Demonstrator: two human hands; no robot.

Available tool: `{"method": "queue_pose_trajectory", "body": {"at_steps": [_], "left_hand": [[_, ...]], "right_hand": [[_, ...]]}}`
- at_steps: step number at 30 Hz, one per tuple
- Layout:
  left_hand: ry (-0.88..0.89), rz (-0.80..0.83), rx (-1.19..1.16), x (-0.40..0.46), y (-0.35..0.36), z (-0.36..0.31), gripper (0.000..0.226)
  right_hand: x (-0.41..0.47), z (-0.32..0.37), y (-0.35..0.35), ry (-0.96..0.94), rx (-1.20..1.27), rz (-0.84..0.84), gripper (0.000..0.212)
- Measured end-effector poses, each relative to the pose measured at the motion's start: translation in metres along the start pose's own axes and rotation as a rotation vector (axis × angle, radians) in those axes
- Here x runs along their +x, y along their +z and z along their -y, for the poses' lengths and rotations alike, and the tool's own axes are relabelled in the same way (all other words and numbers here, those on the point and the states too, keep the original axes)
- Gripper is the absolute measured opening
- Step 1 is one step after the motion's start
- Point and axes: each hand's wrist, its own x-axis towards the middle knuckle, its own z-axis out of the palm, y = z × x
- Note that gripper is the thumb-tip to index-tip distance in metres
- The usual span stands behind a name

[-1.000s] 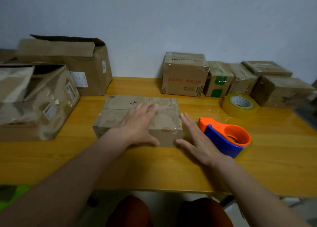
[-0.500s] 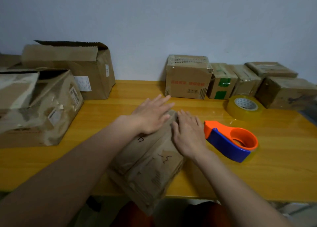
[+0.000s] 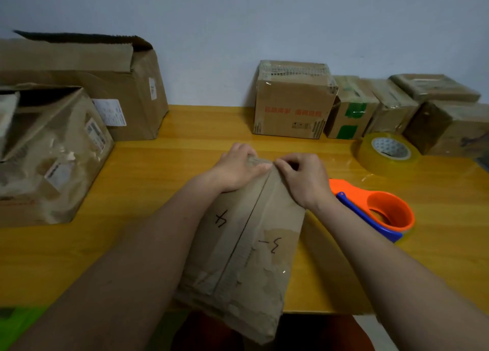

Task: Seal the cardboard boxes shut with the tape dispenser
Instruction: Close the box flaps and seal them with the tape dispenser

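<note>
Now your cardboard box (image 3: 248, 247) lies lengthwise down the centre of the frame, its near end hanging over the front edge of the wooden table (image 3: 169, 181), where half a second ago it sat skewed on a diagonal and a second ago it lay flat and crosswise in mid-table. The handwritten "4" and "3-" face up on either side of the centre seam. Your left hand (image 3: 235, 169) grips the far end of the box, fingers curled over its top edge; earlier it lay flat on the top. Your right hand (image 3: 304, 177) pinches at the same far end beside the seam, fingers bent, thumb close to your left thumb; before, it rested open at the box's side. Just right of your right wrist, the orange and blue tape dispenser (image 3: 375, 210) sits on the table, untouched as before. At the right, the roll of clear tape (image 3: 389, 152) and the row of small boxes (image 3: 291, 101) keep their places.
</note>
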Motion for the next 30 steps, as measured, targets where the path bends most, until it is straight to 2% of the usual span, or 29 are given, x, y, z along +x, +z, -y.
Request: {"method": "queue_pose_trajectory", "body": {"at_steps": [2, 4, 8, 11, 14, 17, 20, 21, 24, 26, 28, 30], "left_hand": [[-0.045, 0.055, -0.333, -0.002, -0.007, 0.009, 0.029], [-0.106, 0.081, -0.548, -0.006, -0.009, 0.015, 0.026], [-0.179, 0.060, -0.617, -0.006, -0.008, 0.012, 0.033], [-0.204, -0.069, -0.565, -0.018, -0.009, 0.008, 0.046], [-0.233, -0.084, -0.606, -0.056, -0.016, 0.016, 0.060], [-0.233, -0.021, -0.722, -0.120, -0.012, 0.025, 0.059], [-0.215, -0.041, -0.819, -0.167, 0.011, 0.023, 0.023], [-0.189, -0.084, -0.827, -0.168, 0.018, 0.022, 0.017], [-0.193, -0.217, -0.884, -0.145, 0.022, 0.012, 0.027], [-0.226, -0.244, -0.931, -0.131, 0.014, 0.004, 0.047], [-0.271, -0.317, -0.927, -0.123, 0.011, 0.008, 0.061], [-0.256, -0.390, -0.935, -0.130, 0.020, 0.016, 0.061]], "right_hand": [[0.002, -0.001, 0.001, 0.128, 0.160, -0.104, 0.019], [0.003, -0.002, 0.004, 0.224, 0.256, -0.131, 0.021], [-0.001, 0.004, 0.001, 0.364, 0.476, -0.082, 0.012], [-0.026, 0.000, -0.011, 0.448, 0.440, 0.029, 0.058], [-0.072, 0.001, -0.021, 0.345, 0.463, 0.104, 0.074], [-0.111, 0.003, -0.021, 0.278, 0.564, 0.181, 0.068], [-0.121, 0.010, -0.012, 0.219, 0.538, 0.201, 0.056], [-0.115, 0.013, -0.010, 0.214, 0.510, 0.193, 0.055], [-0.083, 0.021, -0.013, 0.243, 0.430, 0.210, 0.045], [-0.066, 0.024, -0.023, 0.258, 0.427, 0.226, 0.041], [-0.067, 0.022, -0.036, 0.200, 0.304, 0.225, 0.048], [-0.084, 0.015, -0.040, 0.067, 0.134, 0.207, 0.058]]}}
